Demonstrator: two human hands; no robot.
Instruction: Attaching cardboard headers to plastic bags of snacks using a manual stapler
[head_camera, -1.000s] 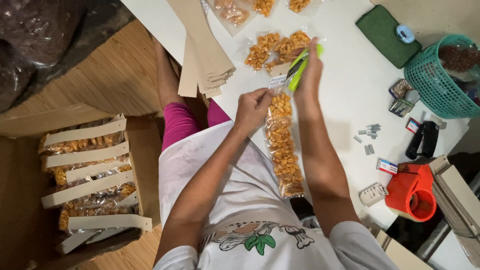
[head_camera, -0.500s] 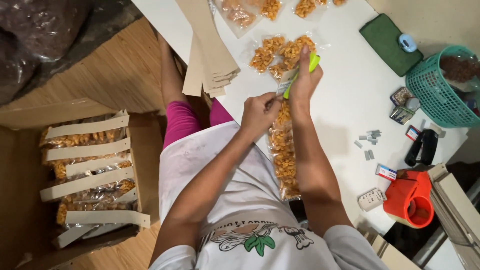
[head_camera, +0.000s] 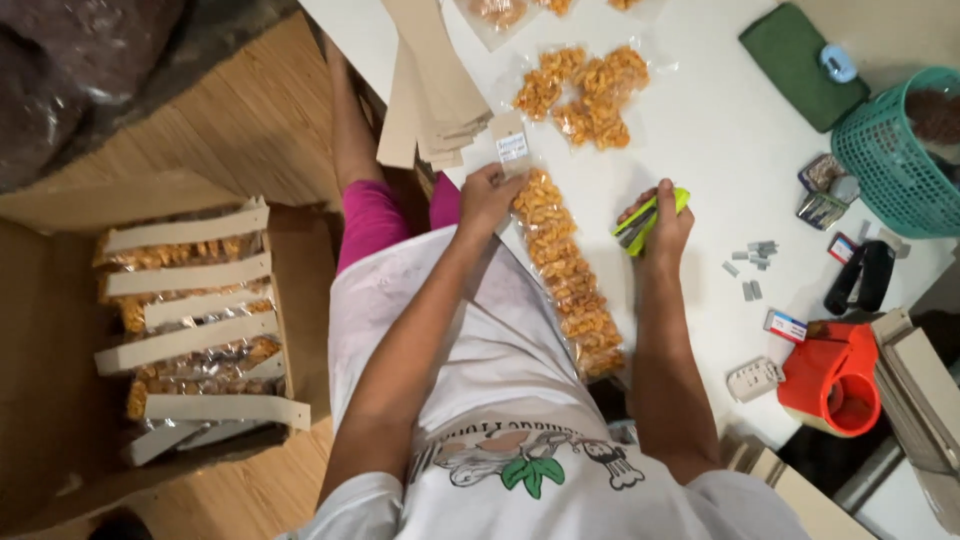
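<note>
My left hand pinches the top end of a long clear bag of orange snacks, at its folded card header with a small label. The bag lies lengthwise on the white table, running back toward my body. My right hand is closed around a lime-green stapler, resting on the table just right of the bag. More clear bags of the same snacks lie further out on the table.
A stack of tan card strips lies left of the bags. Loose staples, a black stapler, a red tape dispenser, a teal basket and a green pouch sit at right. A cardboard box of finished packs stands on the floor at left.
My right hand has drawn the green stapler away from the bag's top, down and to the right. My left hand stays on the bag's header.
</note>
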